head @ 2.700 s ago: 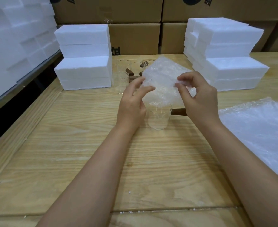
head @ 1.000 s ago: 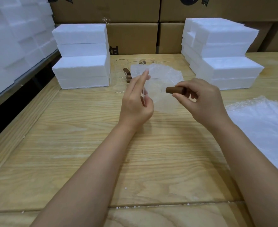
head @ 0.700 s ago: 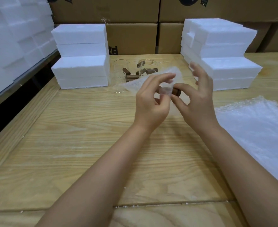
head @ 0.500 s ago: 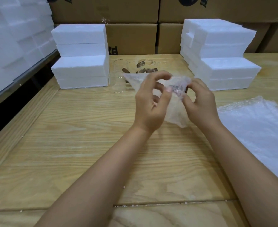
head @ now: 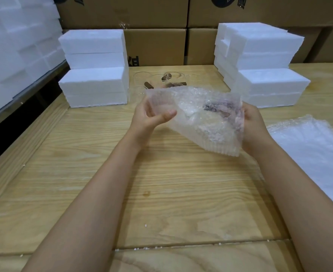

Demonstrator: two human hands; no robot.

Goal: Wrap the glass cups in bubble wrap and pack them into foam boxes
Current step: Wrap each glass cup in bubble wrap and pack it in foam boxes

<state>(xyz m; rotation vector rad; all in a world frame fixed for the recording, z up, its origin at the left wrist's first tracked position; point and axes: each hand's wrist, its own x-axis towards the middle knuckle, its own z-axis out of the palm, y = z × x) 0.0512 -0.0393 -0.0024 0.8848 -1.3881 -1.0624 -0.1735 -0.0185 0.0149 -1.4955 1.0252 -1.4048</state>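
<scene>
I hold a sheet of bubble wrap (head: 199, 118) above the wooden table, folded around a glass cup whose brown handle (head: 216, 107) shows through the plastic. My left hand (head: 151, 116) pinches the sheet's left edge between thumb and fingers. My right hand (head: 253, 126) grips the right side from behind, mostly hidden by the wrap. Several bare glass cups with brown handles (head: 161, 81) stand at the back of the table between the foam stacks.
Stacks of white foam boxes stand at back left (head: 94, 69) and back right (head: 259, 61). A pile of bubble wrap sheets (head: 314, 150) lies at the right. Cardboard cartons (head: 155, 46) line the back. More foam fills the far left (head: 14, 46).
I lifted the glass cup off the table and folded the bubble wrap around it; the sheet now covers the handle, and my hands have spread apart to its two sides.
</scene>
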